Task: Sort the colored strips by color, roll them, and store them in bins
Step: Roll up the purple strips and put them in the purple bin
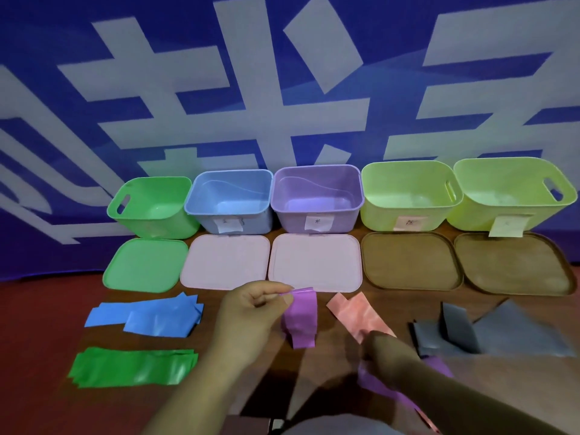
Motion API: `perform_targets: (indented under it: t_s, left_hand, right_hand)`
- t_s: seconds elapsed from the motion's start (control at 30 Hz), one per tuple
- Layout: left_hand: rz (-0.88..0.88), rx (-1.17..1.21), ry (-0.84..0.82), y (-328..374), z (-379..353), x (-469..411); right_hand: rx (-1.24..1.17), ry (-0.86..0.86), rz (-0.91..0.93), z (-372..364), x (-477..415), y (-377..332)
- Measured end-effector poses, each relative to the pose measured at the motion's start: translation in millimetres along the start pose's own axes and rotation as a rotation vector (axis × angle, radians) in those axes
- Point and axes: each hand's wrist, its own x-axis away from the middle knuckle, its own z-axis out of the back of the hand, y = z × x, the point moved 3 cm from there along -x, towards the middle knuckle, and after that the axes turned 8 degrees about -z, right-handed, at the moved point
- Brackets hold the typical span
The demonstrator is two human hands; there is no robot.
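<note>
My left hand (251, 312) pinches the top end of a purple strip (303, 318), which hangs down over the table. My right hand (389, 353) is lower and to the right, closed on the same strip's trailing purple part (386, 387), which runs toward the bottom edge. Blue strips (147, 315) lie in a pile at left, with green strips (135, 367) below them. Pink strips (357, 315) lie right of centre and grey strips (489, 331) at far right. The purple bin (317, 211) stands open at the back centre.
A row of open bins lines the back: green (150, 208), blue (229, 208), purple, and two lime ones (408, 199) (511, 193). Their lids lie flat in front: green (144, 265), two pink (226, 262) (314, 262), two brown (411, 262) (511, 265). A blue banner hangs behind.
</note>
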Motion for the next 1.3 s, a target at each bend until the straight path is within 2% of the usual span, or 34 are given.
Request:
perform_targets:
  t_s: [0.07, 0.2, 0.3, 0.4, 0.6, 0.73, 1.03, 1.2, 1.3]
  left_hand:
    - [-0.008, -0.004, 0.016, -2, 3, 3]
    - [-0.009, 0.003, 0.038, -4, 7, 6]
    - [-0.034, 0.001, 0.041, 0, 11, 5]
    - [-0.057, 0.083, 0.040, 7, 13, 1]
    - [-0.140, 0.207, 0.017, 32, 14, -12]
    - [-0.207, 0.249, 0.007, 58, 20, -17]
    - [-0.391, 0.327, 0.001, 120, 41, -18]
    - [-0.350, 0.467, -0.024, 138, 48, -19]
    - [-0.335, 0.512, -0.046, 145, 56, -19]
  right_hand:
    - [0.021, 0.021, 0.019, -3, -2, 1]
    - [-0.048, -0.046, 0.089, 3, 2, 0]
    - [-0.223, -0.120, 0.100, 28, 13, -1]
    - [-0.365, -0.110, 0.147, 72, 30, -5]
    - [-0.646, 0.036, 0.262, 154, 63, -29]
    - [-0.817, 0.085, 0.243, 185, 79, -52]
    - [-0.931, 0.398, 0.550, 250, 139, -123]
    - [-1.128, 0.453, 0.651, 265, 150, -152]
    - [-1.102, 0.503, 0.685, 269, 153, -164]
